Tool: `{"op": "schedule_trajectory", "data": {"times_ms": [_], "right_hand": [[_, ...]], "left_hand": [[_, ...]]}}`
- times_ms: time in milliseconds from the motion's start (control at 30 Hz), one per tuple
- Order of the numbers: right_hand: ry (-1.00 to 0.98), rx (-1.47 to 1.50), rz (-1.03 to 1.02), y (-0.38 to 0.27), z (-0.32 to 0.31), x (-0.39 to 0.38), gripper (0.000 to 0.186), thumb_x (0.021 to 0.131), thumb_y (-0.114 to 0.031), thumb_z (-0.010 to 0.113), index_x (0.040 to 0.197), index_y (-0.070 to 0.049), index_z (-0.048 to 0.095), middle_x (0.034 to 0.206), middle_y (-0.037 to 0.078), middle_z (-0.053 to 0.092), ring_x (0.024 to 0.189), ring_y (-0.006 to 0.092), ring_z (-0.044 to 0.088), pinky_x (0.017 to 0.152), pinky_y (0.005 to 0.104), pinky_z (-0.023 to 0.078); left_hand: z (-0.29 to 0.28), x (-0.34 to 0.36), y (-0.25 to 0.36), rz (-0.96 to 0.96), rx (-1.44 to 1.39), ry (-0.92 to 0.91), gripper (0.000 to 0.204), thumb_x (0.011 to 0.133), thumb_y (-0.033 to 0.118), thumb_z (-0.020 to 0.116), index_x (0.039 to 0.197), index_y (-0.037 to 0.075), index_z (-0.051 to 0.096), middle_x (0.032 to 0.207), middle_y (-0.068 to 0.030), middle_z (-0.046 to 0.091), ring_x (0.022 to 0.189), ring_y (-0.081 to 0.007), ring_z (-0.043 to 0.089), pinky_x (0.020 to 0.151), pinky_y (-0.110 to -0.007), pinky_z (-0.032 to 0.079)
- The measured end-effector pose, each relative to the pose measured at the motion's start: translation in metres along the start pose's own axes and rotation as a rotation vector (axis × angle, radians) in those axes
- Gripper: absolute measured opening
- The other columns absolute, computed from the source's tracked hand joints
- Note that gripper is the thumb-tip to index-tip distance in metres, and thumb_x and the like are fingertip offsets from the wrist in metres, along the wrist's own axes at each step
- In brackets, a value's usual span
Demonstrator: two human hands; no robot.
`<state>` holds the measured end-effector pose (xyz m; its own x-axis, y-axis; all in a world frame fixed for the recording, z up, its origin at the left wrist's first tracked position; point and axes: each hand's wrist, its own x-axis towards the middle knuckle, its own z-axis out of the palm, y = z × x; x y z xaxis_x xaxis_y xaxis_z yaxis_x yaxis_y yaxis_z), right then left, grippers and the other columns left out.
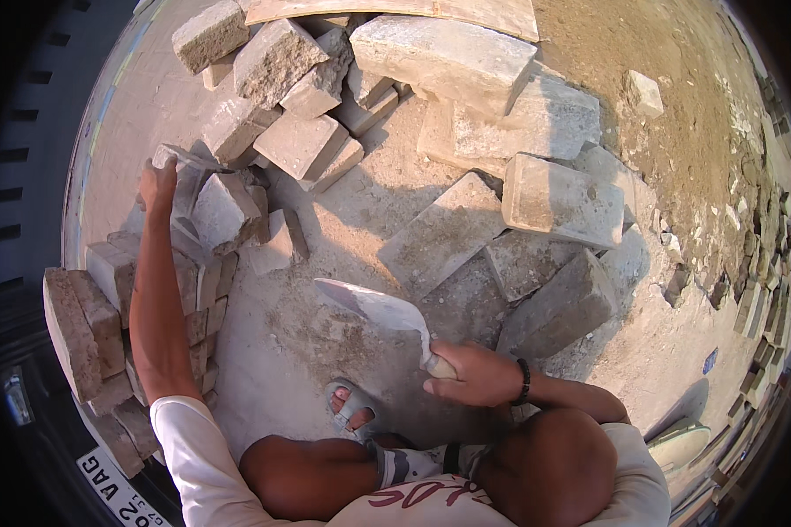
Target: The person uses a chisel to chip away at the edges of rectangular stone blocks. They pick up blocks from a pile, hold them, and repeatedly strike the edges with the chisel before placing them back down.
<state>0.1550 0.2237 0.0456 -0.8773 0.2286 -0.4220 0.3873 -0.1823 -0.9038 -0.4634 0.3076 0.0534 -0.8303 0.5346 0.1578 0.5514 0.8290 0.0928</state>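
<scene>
My left hand [157, 183] reaches far out to the left, its fingers closed over the end of a grey brick [187, 186] on the stack. Part of that brick is hidden behind the hand and the bricks beside it. In my right hand [482, 374] is a trowel [373, 306], gripped by its handle. The trowel's blade points left, over the dusty ground in front of my foot. Just right of the gripped brick leans a rough, broken brick [225, 212].
A stepped brick stack [105, 338] stands by my left arm. Loose bricks [301, 145] lie jumbled ahead, and larger concrete blocks [564, 200] lie to the right. A wooden board [395, 9] rests at the far edge. Near my right knee sits a pale shallow container [679, 444].
</scene>
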Motion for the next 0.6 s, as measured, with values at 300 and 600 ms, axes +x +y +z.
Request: {"op": "schedule_trajectory", "data": {"times_ms": [300,600], "right_hand": [[0.723,0.306,-0.176,-0.009,-0.051,-0.078,0.023,0.086,-0.014,0.069,0.103,-0.004,0.057,0.072,0.001,0.058,0.068,0.0068,0.058,0.060,0.0277,0.044],[0.593,0.361,-0.155,0.001,-0.049,-0.091,0.025,0.086,-0.013,0.068,0.107,-0.004,0.056,0.074,-0.003,0.055,0.062,0.0053,0.053,0.058,0.0248,0.042]], "left_hand": [[-0.021,-0.366,0.129,0.992,-0.161,-0.653,0.123,0.070,0.052,0.085,0.155,0.003,0.012,0.151,-0.0330,0.017,0.142,-0.0502,0.020,0.113,-0.055,0.029],[0.042,-0.403,0.149,0.875,-0.076,-0.604,0.126,0.064,0.041,0.086,0.157,0.007,0.008,0.137,-0.0332,0.028,0.123,-0.0481,0.034,0.109,-0.055,0.029]]}}
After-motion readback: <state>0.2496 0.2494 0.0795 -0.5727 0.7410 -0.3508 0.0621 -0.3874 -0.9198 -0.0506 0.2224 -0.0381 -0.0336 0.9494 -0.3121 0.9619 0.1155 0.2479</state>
